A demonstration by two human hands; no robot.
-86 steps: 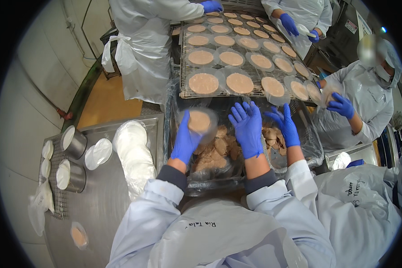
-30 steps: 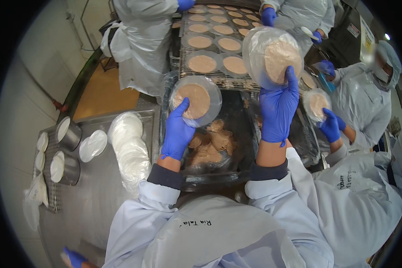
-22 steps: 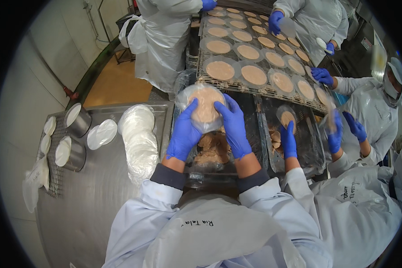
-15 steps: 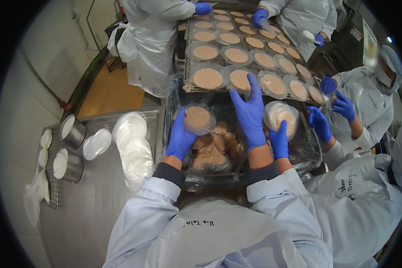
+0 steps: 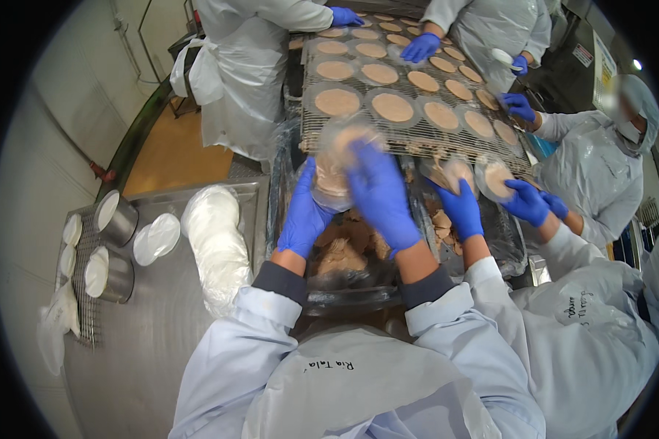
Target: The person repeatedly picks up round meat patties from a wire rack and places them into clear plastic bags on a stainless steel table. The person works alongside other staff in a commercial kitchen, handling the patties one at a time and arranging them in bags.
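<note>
My left hand (image 5: pixel 304 219), in a blue glove, is closed around the edge of a round meat patty (image 5: pixel 331 184) with clear film about it. A second flat patty (image 5: pixel 350 136) on a clear film disc is just above, smeared by motion. My right hand (image 5: pixel 384 197), also gloved and blurred, has its fingers on that upper patty; their exact hold is partly hidden. Both hands are over a plastic-lined tub (image 5: pixel 351 300) with loose ground meat (image 5: pixel 340 256) in it. Beyond them, a wire-mesh belt (image 5: pixel 417 150) bears rows of flat patties (image 5: pixel 392 107) on clear discs.
At right, a co-worker's gloved hands (image 5: pixel 461 212) hold patties close to my right hand. Other co-workers' hands (image 5: pixel 421 48) are over the belt. On the steel table (image 5: pixel 176 351) at left are stacked film discs (image 5: pixel 216 249) and metal cups (image 5: pixel 117 219).
My right hand has moved from open at the belt's near edge toward my left hand, now at a patty. Belt patties sit farther away. The co-worker's hands beside me have moved to the belt's edge.
</note>
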